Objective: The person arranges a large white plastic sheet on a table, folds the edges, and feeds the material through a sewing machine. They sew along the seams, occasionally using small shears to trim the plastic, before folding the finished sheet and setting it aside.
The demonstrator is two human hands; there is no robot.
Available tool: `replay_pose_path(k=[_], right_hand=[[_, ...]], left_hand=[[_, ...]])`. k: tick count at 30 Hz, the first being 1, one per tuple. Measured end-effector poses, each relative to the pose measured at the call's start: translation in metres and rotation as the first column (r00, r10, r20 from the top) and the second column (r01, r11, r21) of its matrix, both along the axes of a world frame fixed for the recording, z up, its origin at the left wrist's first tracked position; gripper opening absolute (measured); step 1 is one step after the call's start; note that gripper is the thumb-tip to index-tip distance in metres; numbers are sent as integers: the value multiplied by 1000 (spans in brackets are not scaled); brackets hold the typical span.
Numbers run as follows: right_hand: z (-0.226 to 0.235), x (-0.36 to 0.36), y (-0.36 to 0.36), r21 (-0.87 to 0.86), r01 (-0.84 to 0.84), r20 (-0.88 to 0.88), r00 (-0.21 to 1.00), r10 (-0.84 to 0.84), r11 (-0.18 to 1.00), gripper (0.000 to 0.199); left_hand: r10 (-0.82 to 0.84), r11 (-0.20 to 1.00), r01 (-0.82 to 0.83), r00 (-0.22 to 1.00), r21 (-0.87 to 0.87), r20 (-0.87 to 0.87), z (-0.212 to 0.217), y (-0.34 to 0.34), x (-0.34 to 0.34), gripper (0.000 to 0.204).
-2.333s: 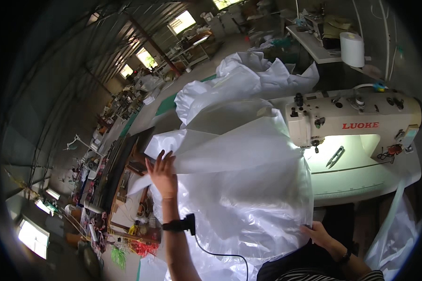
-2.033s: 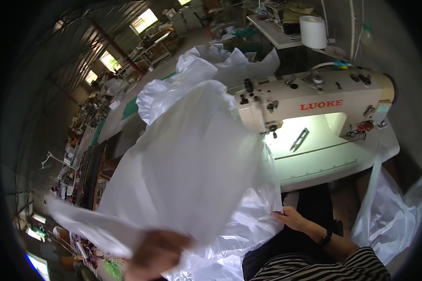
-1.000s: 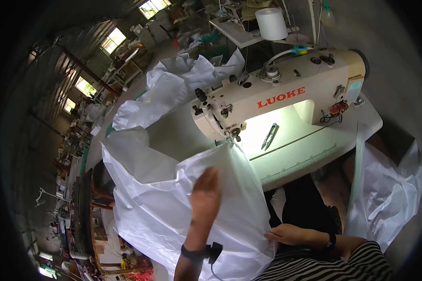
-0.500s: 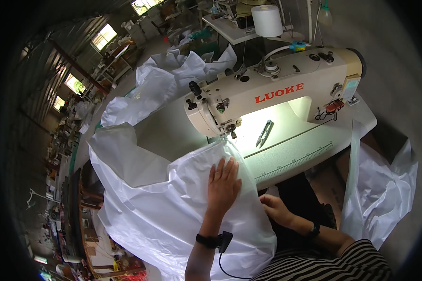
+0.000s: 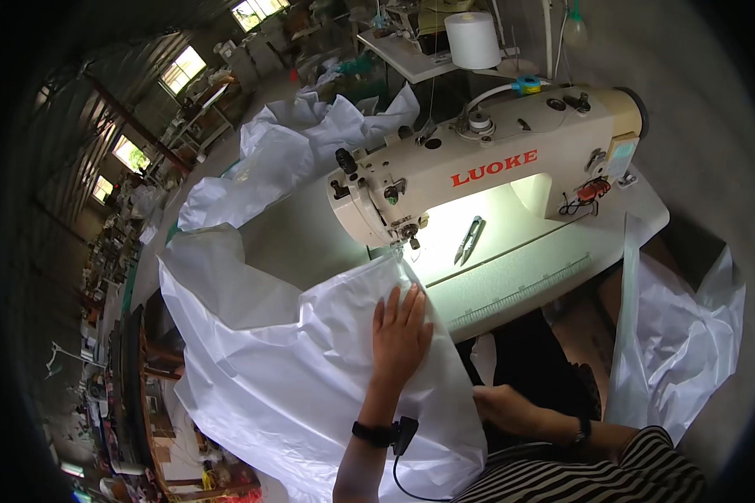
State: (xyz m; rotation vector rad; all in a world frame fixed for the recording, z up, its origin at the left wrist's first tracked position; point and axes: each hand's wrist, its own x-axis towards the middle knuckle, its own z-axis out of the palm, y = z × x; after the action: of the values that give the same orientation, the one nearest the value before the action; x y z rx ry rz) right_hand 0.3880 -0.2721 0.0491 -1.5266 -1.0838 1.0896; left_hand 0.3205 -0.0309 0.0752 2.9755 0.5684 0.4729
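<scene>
A large sheet of white, slightly shiny fabric (image 5: 310,377) drapes over the front of the sewing machine (image 5: 495,151), its upper corner lying under the needle area. My left hand (image 5: 401,335) lies flat on this sheet just below the machine's head, fingers stretched toward the needle. Lower and to the right, my right hand (image 5: 512,411) is closed at the sheet's right edge and appears to pinch it; its fingertips are partly hidden. Thread snips (image 5: 469,241) rest on the lit machine bed, right of the needle.
More white fabric (image 5: 294,142) is heaped behind the machine on the left. Another white piece (image 5: 679,344) hangs at the right of the table. A white thread cone (image 5: 472,40) stands behind the machine. Shelving (image 5: 155,394) with assorted items is at lower left.
My right hand has moved down along the sheet's right edge, toward my body. My left hand stays flat in nearly the same place on the fabric.
</scene>
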Motion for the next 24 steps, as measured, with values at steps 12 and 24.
replay_pose_path(k=[12, 24], right_hand=[[24, 31, 64, 329, 185, 609, 708, -357, 926, 49], [44, 56, 94, 328, 222, 788, 472, -396, 918, 19]], left_hand=[[-2, 998, 2, 1000, 56, -4, 7, -6, 10, 48], [-82, 997, 83, 987, 2, 141, 2, 46, 26, 38]])
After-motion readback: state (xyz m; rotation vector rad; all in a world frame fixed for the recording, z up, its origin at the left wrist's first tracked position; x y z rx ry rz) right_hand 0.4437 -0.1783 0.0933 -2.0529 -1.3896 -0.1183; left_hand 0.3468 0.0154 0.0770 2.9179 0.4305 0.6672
